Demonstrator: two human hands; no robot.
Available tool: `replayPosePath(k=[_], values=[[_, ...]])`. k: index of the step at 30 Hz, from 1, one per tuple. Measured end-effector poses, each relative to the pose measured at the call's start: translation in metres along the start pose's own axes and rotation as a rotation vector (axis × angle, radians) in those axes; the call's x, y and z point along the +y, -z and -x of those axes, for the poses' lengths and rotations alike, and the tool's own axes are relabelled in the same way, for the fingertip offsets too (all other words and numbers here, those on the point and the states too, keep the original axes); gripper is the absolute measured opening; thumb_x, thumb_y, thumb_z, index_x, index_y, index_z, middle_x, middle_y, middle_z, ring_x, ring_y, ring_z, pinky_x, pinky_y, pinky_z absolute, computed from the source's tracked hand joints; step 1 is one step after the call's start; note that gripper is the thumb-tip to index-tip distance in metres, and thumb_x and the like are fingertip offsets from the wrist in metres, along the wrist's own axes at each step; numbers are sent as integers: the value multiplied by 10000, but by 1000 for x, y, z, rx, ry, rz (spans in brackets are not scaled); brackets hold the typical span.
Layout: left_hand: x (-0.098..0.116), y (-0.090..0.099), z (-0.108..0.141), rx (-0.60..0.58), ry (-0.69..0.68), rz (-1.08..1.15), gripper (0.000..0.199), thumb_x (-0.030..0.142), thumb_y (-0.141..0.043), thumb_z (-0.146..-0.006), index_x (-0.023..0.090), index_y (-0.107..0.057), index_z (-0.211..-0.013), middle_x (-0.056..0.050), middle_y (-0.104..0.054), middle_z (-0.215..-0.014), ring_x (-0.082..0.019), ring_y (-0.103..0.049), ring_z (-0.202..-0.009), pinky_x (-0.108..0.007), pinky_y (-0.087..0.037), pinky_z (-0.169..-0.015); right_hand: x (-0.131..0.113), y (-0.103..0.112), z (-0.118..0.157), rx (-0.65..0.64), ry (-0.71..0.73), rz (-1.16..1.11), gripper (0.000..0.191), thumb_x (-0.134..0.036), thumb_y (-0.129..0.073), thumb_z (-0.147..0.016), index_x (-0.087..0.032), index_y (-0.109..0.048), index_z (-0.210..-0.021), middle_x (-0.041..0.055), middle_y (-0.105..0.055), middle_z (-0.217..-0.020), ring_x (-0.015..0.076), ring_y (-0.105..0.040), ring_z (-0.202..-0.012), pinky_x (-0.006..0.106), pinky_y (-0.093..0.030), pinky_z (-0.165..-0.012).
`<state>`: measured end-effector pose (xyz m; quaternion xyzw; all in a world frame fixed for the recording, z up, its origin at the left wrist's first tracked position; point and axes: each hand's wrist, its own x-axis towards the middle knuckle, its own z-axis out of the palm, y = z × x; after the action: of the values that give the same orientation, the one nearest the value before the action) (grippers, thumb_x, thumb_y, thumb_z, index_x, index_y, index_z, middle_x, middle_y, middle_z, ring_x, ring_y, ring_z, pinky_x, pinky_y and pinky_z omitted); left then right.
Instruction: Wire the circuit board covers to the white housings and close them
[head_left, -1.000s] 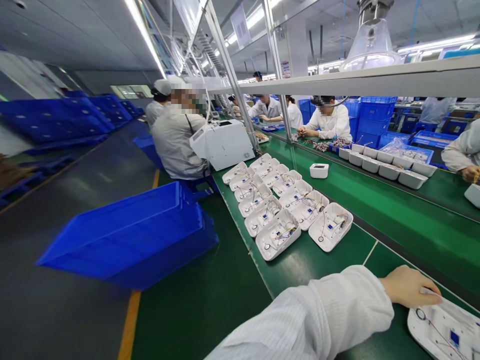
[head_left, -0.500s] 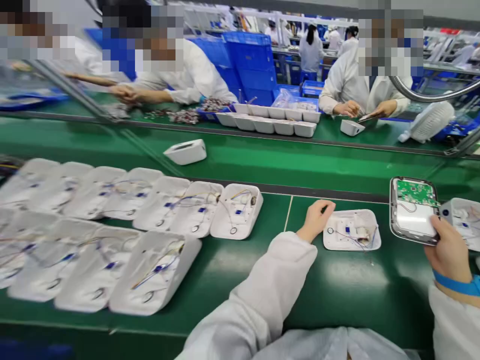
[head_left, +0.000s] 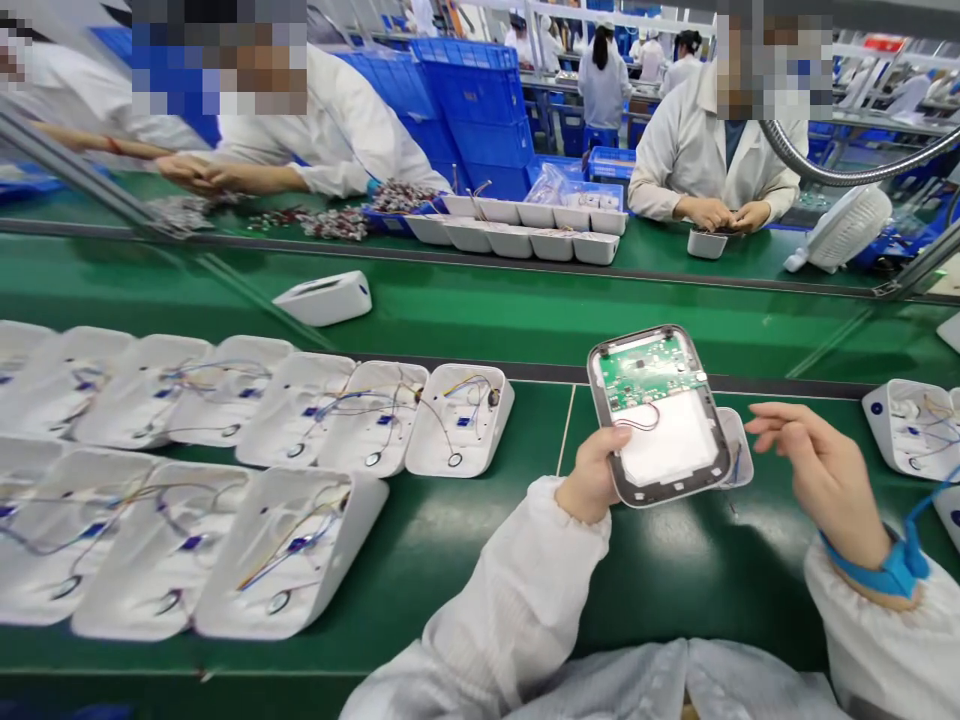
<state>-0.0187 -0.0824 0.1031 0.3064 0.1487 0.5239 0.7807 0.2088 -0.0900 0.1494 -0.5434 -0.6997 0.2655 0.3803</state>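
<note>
My left hand [head_left: 596,472] grips a dark-rimmed device panel [head_left: 670,445] by its lower left edge. The panel's inner side faces me, with a green circuit board [head_left: 651,373] across its upper part and a thin dark wire loop over a white area. Beneath and behind it lies a white plastic housing [head_left: 741,450], mostly hidden; only its right end shows. To the right of the panel, my right hand [head_left: 821,465] is raised with its fingers apart and nothing in them. A blue wrist strap [head_left: 874,570] is round that wrist.
Rows of open white housings [head_left: 457,420] with loose wires fill the left of the green bench [head_left: 480,570]. More housings [head_left: 911,425] stand at the right. A closed white unit [head_left: 326,298] lies on the green strip beyond. Co-workers sit opposite, near a white fan [head_left: 844,230].
The device panel has come from the far right to the middle and passed from my right hand into my left. It now covers most of the housing.
</note>
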Motion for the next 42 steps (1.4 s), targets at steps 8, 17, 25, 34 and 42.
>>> replayPosePath(k=[8, 17, 25, 34, 42], values=[[-15, 50, -20, 125, 129, 239, 727, 509, -479, -728, 49, -555, -1285, -209, -632, -1315, -392, -643, -1112, -550, -466, -960, 27, -9, 10, -228, 87, 177, 321, -466, -566, -938, -226, -772, -987, 50, -677, -750, 174, -605, -644, 289, -478, -577], [-41, 55, -16, 35, 144, 138, 723, 466, -555, -655, 32, -602, -1232, -200, -700, -1187, -407, -608, -1184, -558, -397, -1064, 21, -33, -14, -204, -94, -181, 261, -463, -686, -829, -224, -787, -863, 75, -761, -945, 246, -697, -903, 376, -563, -821], [-55, 57, -13, 45, 73, 35, 702, 376, -691, -616, 69, -612, -1242, -175, -690, -1234, -395, -592, -1220, -515, -396, -1095, 18, -54, -21, -242, -175, -163, 235, -432, -735, -754, -199, -762, -765, 47, -733, -736, 200, -667, -655, 316, -539, -621], [-59, 53, 0, 165, 54, -68, 734, 391, -852, -544, 138, -640, -1200, -104, -745, -1054, -306, -683, -988, -421, -504, -909, 20, -71, -21, -185, -157, -69, 253, -460, -712, -803, -208, -730, -812, 47, -733, -780, 199, -684, -696, 315, -543, -678], [-60, 52, 0, 175, 49, -37, 593, 356, -868, -547, 147, -679, -1069, -74, -744, -960, -232, -677, -836, -327, -491, -775, 15, -68, -22, -251, -103, -1, 242, -421, -651, -847, -206, -678, -740, 7, -680, -672, 162, -618, -586, 278, -481, -578]])
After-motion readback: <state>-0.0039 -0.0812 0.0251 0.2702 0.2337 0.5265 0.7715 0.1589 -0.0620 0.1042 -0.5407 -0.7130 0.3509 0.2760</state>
